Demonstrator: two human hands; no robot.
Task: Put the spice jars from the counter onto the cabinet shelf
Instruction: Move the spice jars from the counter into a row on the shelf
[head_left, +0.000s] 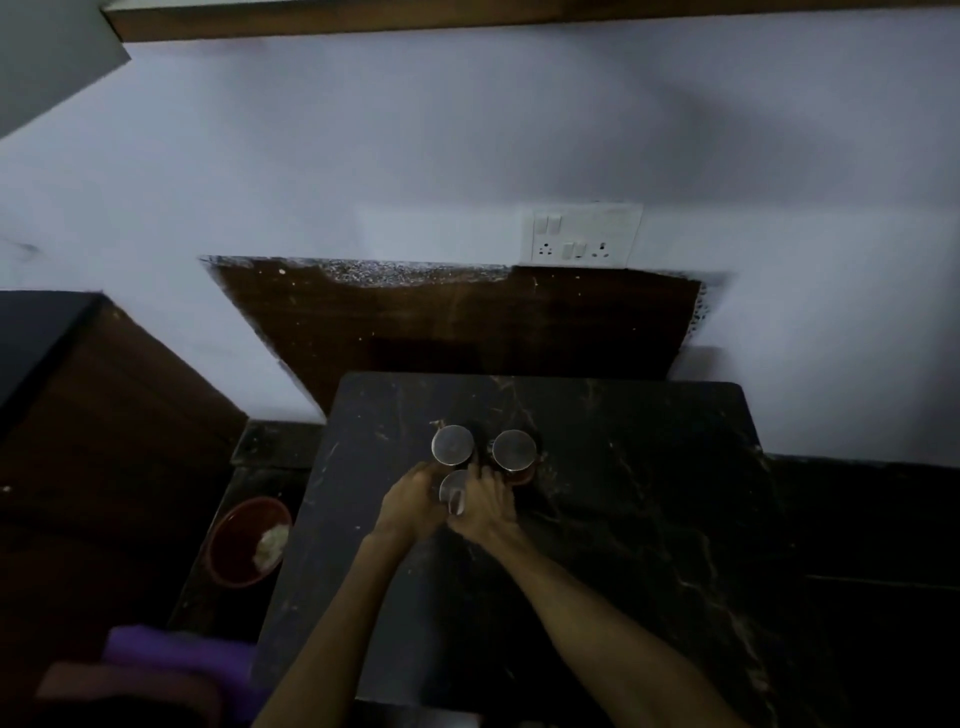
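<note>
Now both hands (451, 506) cup nearest spice jar (454, 488) between palms on counter (649, 519).

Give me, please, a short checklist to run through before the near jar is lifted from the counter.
1. Both hands on the near jar: ok; left hand and right hand flank it.
2. Grip firm: cannot tell; fingers blurred.
3. Lid seated: cannot tell.
4. Neighbours clear: not ok; left jar and right jar stand close behind.
5. Cabinet shelf in view: cannot tell.
</note>
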